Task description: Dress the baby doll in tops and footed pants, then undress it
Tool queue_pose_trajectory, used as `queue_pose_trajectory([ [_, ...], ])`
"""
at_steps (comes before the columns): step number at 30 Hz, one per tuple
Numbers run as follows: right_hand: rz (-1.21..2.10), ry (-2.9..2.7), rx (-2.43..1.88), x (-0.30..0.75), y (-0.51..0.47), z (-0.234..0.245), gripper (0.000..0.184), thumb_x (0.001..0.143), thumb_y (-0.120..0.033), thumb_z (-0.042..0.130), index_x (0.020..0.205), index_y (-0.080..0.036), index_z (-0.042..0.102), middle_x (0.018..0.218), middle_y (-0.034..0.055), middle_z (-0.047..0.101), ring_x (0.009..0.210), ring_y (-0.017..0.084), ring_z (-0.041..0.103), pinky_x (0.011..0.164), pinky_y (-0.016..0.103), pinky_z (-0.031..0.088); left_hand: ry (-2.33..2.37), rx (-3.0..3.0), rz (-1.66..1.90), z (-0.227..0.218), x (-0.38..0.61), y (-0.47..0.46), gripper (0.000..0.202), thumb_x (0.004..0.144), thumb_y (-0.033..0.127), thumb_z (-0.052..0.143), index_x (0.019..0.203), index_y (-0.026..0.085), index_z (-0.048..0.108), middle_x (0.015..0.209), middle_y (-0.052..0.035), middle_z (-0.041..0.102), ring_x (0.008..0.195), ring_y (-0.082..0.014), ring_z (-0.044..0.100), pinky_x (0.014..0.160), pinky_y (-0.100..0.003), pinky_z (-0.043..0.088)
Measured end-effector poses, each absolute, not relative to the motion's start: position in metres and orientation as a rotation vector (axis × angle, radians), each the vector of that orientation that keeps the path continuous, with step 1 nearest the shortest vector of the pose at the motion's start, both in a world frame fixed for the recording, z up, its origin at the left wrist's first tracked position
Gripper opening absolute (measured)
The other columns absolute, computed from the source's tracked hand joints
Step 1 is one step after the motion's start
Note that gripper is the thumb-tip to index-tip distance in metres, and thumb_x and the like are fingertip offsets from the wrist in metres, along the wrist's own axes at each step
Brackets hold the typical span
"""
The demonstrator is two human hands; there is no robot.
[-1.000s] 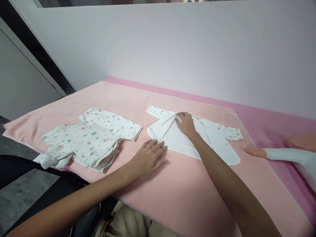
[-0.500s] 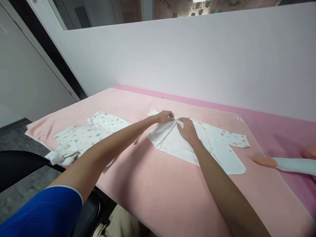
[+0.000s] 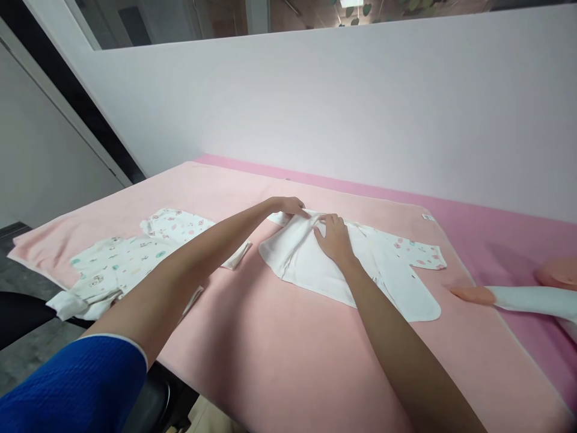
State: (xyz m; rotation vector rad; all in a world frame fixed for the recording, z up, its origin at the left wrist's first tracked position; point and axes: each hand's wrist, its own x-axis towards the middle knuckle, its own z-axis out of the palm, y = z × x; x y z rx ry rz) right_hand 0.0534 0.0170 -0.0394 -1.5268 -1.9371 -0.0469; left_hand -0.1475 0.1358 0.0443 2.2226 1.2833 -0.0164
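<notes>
A white baby garment (image 3: 392,270) with small pink prints lies inside out on the pale pink towel (image 3: 279,337). My right hand (image 3: 332,236) rests flat on its middle, fingers stretched toward the folded-over left flap. My left hand (image 3: 291,206) reaches across to the garment's far left sleeve, fingers closed on the cloth there. My left arm, in a blue sleeve, crosses over a pile of printed baby clothes (image 3: 130,258) lying on the left of the towel.
A doll's arm in a pale blue sleeve (image 3: 518,297) lies at the right edge on the darker pink sheet (image 3: 505,222). A white wall (image 3: 315,102) stands behind the bed. A black chair (image 3: 27,313) and grey floor lie at the left.
My left hand left the towel near the garment's front corner and reached to its far left sleeve, closing on it. My right hand stayed on the garment.
</notes>
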Motion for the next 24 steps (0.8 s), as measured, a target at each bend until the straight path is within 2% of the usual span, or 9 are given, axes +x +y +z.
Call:
queue_pose_trajectory([
  [4,-0.053,-1.999,-1.440,0.049,0.015,-0.036,0.030,0.104,-0.049,0.055,0.118,-0.023,0.062,0.123,0.0146,0.068,0.117,0.035,0.060,0.104,0.051,0.046,1.386,2.293,0.164,0.026,-0.151,0.126,0.036,0.093,0.046,0.067,0.115,0.017,0.071,0.120,-0.0111,0.078,0.103,-0.0236,0.071,0.090,-0.031,0.055],
  [8,-0.023,-2.012,-1.453,0.049,0.015,-0.036,0.040,0.100,-0.060,0.059,0.116,-0.023,0.061,0.122,0.0137,0.068,0.115,0.035,0.060,0.102,0.051,0.046,1.457,2.418,0.315,0.008,-0.148,0.107,0.035,0.102,0.042,0.057,0.126,0.017,0.063,0.136,-0.0146,0.069,0.129,-0.0301,0.059,0.112,-0.044,0.044],
  [11,-0.054,-2.009,-1.435,0.046,0.012,-0.031,0.039,0.098,-0.058,0.063,0.114,-0.023,0.062,0.121,0.0141,0.067,0.114,0.036,0.060,0.103,0.051,0.046,1.491,2.595,0.455,0.002,-0.147,0.093,0.032,0.106,0.035,0.048,0.129,0.015,0.061,0.139,-0.0181,0.064,0.134,-0.0331,0.052,0.115,-0.050,0.040],
  [15,-0.036,-2.053,-1.269,0.035,0.003,-0.020,0.030,0.104,-0.048,0.055,0.120,-0.024,0.061,0.125,0.0132,0.066,0.119,0.034,0.059,0.108,0.048,0.046,1.341,2.722,0.518,-0.006,-0.158,0.070,0.038,0.109,0.030,0.037,0.136,0.015,0.058,0.146,-0.0176,0.060,0.133,-0.0301,0.054,0.112,-0.047,0.045],
  [17,0.010,-2.082,-1.244,0.030,0.002,-0.019,0.029,0.107,-0.047,0.050,0.123,-0.024,0.060,0.127,0.0129,0.067,0.121,0.033,0.059,0.110,0.047,0.046,1.227,2.737,0.449,-0.013,-0.168,0.056,0.046,0.111,0.034,0.031,0.146,0.015,0.053,0.157,-0.0156,0.054,0.144,-0.0280,0.049,0.120,-0.045,0.040],
  [20,0.045,-2.036,-1.360,0.030,0.006,-0.029,0.035,0.107,-0.050,0.049,0.124,-0.022,0.061,0.129,0.0149,0.067,0.124,0.034,0.059,0.111,0.049,0.046,1.177,2.716,0.335,-0.023,-0.179,0.036,0.065,0.112,0.049,0.024,0.166,0.015,0.034,0.177,-0.0123,0.031,0.165,-0.0279,0.025,0.133,-0.045,0.021],
  [22,0.053,-1.973,-1.478,0.035,0.012,-0.037,0.043,0.104,-0.054,0.053,0.128,-0.020,0.061,0.134,0.0170,0.066,0.128,0.035,0.058,0.113,0.053,0.045,1.191,2.697,0.282,-0.026,-0.181,0.028,0.081,0.109,0.064,0.025,0.172,0.013,0.022,0.181,-0.0130,0.018,0.169,-0.0310,0.012,0.136,-0.048,0.011],
  [24,0.058,-1.950,-1.565,0.041,0.017,-0.045,0.053,0.101,-0.057,0.057,0.137,-0.018,0.059,0.145,0.0189,0.062,0.137,0.037,0.054,0.118,0.056,0.041,1.209,2.687,0.249,-0.025,-0.180,0.023,0.096,0.103,0.076,0.028,0.174,0.013,0.017,0.182,-0.0148,0.012,0.169,-0.0343,0.007,0.136,-0.051,0.009],
])
